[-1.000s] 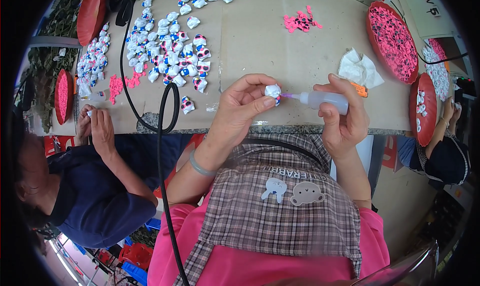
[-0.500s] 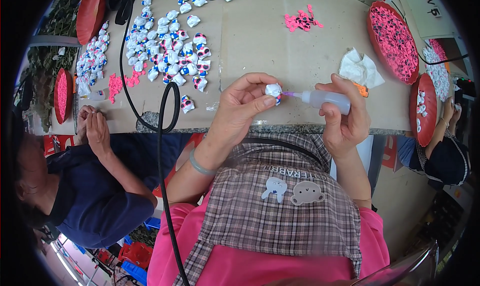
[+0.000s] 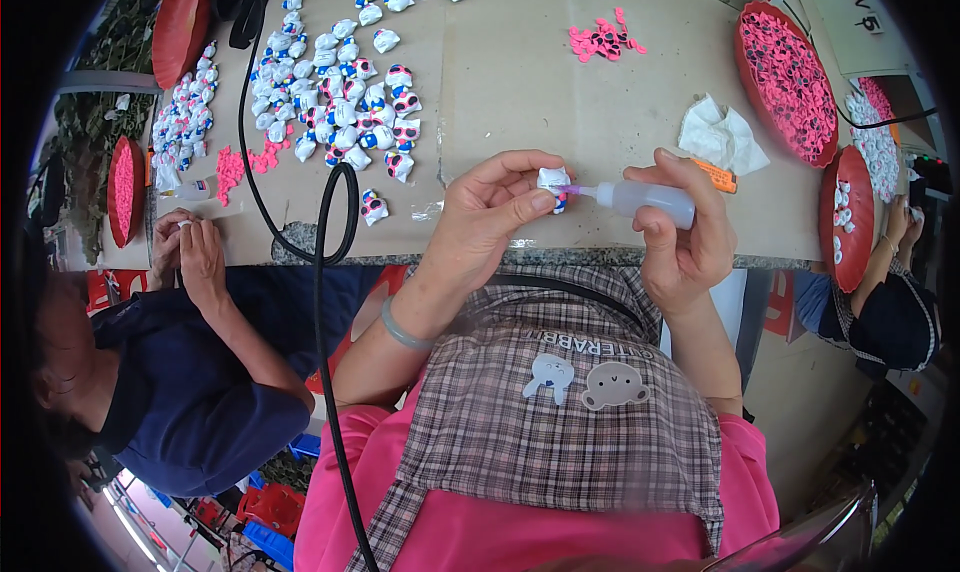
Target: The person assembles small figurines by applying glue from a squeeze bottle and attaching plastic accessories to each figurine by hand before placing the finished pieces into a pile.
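Note:
Between the fingertips and thumb of my left hand (image 3: 497, 200) is a small white figurine (image 3: 553, 178) with blue and pink parts. My right hand (image 3: 692, 234) is closed round a translucent squeeze bottle (image 3: 652, 202), lying nearly level in the grip. Its thin purple nozzle tip (image 3: 572, 189) points left and meets the white top of the figurine. Both hands are above the table's front edge. One more figurine (image 3: 373, 208) lies alone to the left of my left hand.
Many figurines (image 3: 350, 112) cover the table's left side. A pink-piece pile (image 3: 605, 40) lies ahead. At right are a white tissue (image 3: 720, 137), an orange-handled tool (image 3: 716, 175) and red trays (image 3: 787, 82). A black cable (image 3: 322, 212) loops at left. Co-workers sit either side.
The figurine has turned a little in my left fingers and moved slightly right. The bottle has shifted slightly left, and its nozzle now overlaps the figurine's top.

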Available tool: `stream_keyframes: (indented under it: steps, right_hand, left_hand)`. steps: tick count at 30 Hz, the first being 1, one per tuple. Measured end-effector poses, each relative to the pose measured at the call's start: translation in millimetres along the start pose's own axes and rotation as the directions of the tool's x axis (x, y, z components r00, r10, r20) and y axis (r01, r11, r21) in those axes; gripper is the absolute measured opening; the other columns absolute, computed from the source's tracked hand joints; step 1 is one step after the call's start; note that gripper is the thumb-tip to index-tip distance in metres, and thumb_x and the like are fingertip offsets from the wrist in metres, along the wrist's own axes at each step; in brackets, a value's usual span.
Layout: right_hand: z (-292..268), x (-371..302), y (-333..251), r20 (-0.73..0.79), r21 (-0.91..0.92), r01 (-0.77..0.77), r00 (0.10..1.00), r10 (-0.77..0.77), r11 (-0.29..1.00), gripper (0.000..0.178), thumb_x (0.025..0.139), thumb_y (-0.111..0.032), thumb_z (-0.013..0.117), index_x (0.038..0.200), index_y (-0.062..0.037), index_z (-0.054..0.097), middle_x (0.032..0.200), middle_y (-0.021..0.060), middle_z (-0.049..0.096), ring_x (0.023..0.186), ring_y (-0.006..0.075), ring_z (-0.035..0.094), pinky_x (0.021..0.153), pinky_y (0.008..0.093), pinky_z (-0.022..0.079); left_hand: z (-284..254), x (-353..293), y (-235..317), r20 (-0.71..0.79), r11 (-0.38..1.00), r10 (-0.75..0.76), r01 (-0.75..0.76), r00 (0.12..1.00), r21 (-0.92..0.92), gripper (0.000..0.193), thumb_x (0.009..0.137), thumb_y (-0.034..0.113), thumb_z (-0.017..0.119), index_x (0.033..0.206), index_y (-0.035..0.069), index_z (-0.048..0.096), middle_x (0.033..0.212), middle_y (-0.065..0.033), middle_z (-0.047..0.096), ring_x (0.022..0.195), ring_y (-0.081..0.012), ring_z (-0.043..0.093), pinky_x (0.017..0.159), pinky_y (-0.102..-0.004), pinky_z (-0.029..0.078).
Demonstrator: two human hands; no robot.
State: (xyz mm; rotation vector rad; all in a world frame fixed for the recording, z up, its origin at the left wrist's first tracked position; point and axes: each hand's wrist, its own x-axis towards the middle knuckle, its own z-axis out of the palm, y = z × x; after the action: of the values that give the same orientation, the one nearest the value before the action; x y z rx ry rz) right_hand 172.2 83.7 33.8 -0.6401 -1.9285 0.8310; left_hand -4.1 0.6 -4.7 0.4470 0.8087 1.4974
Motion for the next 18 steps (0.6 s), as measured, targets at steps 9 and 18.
stream_keyframes:
  steps: [9, 18]
  right_hand:
    - [-1.2, -3.2, -0.1, -0.020, -0.087, 0.031, 0.999, -0.033, 0.996, 0.041, 0.087, -0.022, 0.067, 0.116, 0.0041, 0.055, 0.085, 0.0155, 0.067, 0.075, 0.0212, 0.067, 0.062, 0.0269, 0.052]
    - [-2.6, -5.3, 0.8, -0.026, -0.106, 0.024, 0.999, -0.027, 0.994, 0.040, 0.087, -0.021, 0.067, 0.116, 0.0045, 0.054, 0.086, 0.0155, 0.067, 0.074, 0.0219, 0.067, 0.061, 0.0273, 0.052]
  left_hand:
    - [3.6, -0.9, 2.5, 0.032, 0.999, -0.028, 0.029, 0.999, -0.024, 0.032, 0.089, 0.005, 0.061, 0.119, -0.004, 0.056, 0.108, -0.0131, 0.063, 0.099, -0.0204, 0.062, 0.092, -0.0317, 0.049]
    - [1.1, -1.5, 1.5, 0.035, 0.999, -0.021, 0.022, 0.999, -0.038, 0.032, 0.092, 0.008, 0.058, 0.121, -0.004, 0.055, 0.112, -0.0153, 0.062, 0.102, -0.0223, 0.062, 0.094, -0.0346, 0.048]
